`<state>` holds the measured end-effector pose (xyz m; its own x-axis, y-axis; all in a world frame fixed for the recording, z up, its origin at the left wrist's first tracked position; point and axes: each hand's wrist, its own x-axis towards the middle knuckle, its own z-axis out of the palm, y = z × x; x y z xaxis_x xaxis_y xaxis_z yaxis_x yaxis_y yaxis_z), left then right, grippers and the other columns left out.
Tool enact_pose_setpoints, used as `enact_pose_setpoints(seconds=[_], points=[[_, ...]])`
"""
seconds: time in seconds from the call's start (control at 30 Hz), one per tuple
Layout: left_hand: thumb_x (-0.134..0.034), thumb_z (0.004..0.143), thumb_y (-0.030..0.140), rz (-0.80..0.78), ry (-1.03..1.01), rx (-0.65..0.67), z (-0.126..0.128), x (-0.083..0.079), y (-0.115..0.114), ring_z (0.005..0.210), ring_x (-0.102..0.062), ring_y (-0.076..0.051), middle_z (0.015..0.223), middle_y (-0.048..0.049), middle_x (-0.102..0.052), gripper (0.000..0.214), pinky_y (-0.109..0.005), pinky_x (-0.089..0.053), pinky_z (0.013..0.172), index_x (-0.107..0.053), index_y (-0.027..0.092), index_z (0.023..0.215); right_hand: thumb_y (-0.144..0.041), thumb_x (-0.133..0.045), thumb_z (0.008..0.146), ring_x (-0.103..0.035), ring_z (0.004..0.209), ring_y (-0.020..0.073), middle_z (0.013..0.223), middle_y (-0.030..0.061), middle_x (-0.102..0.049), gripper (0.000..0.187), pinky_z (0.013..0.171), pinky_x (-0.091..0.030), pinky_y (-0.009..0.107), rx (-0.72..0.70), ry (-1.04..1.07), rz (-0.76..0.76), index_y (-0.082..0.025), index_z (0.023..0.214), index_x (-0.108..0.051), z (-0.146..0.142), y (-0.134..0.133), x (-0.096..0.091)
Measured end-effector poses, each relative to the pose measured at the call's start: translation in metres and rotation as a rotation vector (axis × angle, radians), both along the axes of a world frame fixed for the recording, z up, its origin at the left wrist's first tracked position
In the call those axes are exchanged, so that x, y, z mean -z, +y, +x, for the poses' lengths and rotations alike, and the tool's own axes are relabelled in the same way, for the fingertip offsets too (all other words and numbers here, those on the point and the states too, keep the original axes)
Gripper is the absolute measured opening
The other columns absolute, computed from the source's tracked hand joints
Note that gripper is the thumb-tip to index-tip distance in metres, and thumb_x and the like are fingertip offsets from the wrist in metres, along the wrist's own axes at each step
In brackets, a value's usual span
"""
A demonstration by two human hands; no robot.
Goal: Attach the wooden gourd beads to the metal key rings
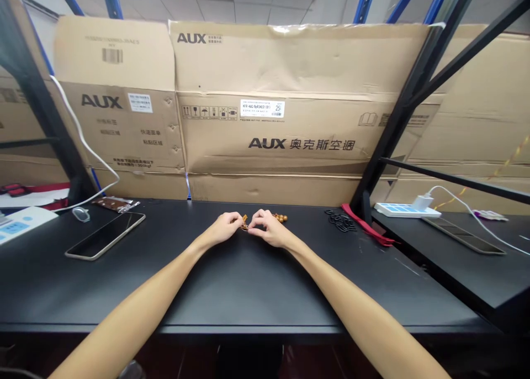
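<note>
Over the middle of the black table, my left hand [227, 227] pinches a small amber-brown piece [244, 222] with a thin loop at its lower end. From the other side my right hand [270, 229] brings thumb and forefinger together at that loop, its other fingers curled above. The piece is too small to tell its exact kind. Just behind my right hand lie some round amber-brown beads [282, 218], partly hidden by it. Whether the beads are joined to the piece I cannot tell.
A phone [106, 236] and a brown packet [114, 204] lie left. To the right are a pile of black loops [342, 221] and a red strap [368, 227]. Large cardboard boxes [306, 174] stand behind, beside a black metal frame [397, 111]. A power strip [403, 210] is farther right.
</note>
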<state>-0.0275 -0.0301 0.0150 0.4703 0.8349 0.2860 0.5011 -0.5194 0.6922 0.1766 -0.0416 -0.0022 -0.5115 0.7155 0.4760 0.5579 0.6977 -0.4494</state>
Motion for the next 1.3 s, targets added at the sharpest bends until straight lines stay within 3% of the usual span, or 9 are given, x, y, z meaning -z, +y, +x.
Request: enact_pose_setpoints(seconds=[0.23,0.43,0.53,0.87,1.1,1.3], points=[[-0.043,0.081,0.034,0.113,0.131,0.021,0.008,-0.004,-0.014,0.061,-0.05,-0.014,0.067,0.0003,-0.061,0.026,-0.025,-0.037,0.06,-0.061,0.017,0.072,-0.04,-0.053,0.088,-0.045,0.088,0.018,0.09,0.0055,-0.054,0.026,0.086,-0.038,0.036,0.006,-0.007,-0.005,-0.02,0.081,-0.067,-0.001,0.006,0.006],[-0.04,0.082,0.036,0.044,0.062,-0.003,0.001,-0.001,-0.004,0.062,-0.051,-0.014,0.068,0.0003,-0.061,0.03,-0.024,-0.038,0.061,-0.059,0.017,0.071,-0.033,-0.059,0.085,-0.045,0.091,0.0174,0.093,0.0048,-0.053,0.016,0.09,-0.037,0.035,-0.026,-0.036,0.026,-0.023,0.094,-0.068,0.0,0.006,0.011],[-0.041,0.082,0.036,0.022,0.063,0.013,-0.002,0.0,-0.001,0.065,-0.053,-0.014,0.071,-0.0003,-0.063,0.029,-0.025,-0.039,0.064,-0.06,0.016,0.072,-0.032,-0.058,0.086,-0.045,0.09,0.0177,0.093,0.0051,-0.054,0.015,0.09,-0.037,0.035,-0.027,-0.054,0.031,-0.022,0.09,-0.068,-0.001,0.004,0.009],[-0.042,0.082,0.03,0.214,0.211,0.038,0.01,-0.009,-0.017,0.063,-0.051,-0.014,0.067,-0.0008,-0.06,0.026,-0.024,-0.038,0.062,-0.061,0.018,0.07,-0.037,-0.052,0.089,-0.045,0.087,0.0172,0.088,0.0052,-0.053,0.025,0.085,-0.04,0.035,0.0,-0.048,0.063,-0.019,0.082,-0.066,-0.003,0.005,0.009],[-0.04,0.082,0.037,0.052,0.085,0.014,0.001,-0.003,-0.005,0.06,-0.049,-0.013,0.068,0.0007,-0.061,0.03,-0.024,-0.037,0.059,-0.061,0.017,0.072,-0.034,-0.061,0.084,-0.044,0.091,0.0185,0.094,0.006,-0.054,0.017,0.087,-0.041,0.036,0.002,-0.122,0.124,-0.024,0.095,-0.069,-0.003,0.001,0.007],[-0.041,0.079,0.037,0.003,0.032,0.021,0.0,-0.001,-0.002,0.061,-0.048,-0.013,0.064,0.0017,-0.057,0.03,-0.025,-0.039,0.063,-0.058,0.016,0.067,-0.034,-0.061,0.084,-0.044,0.089,0.0178,0.093,0.0058,-0.055,0.019,0.084,-0.042,0.033,-0.001,-0.131,0.183,-0.025,0.097,-0.07,-0.005,0.0,0.005]])
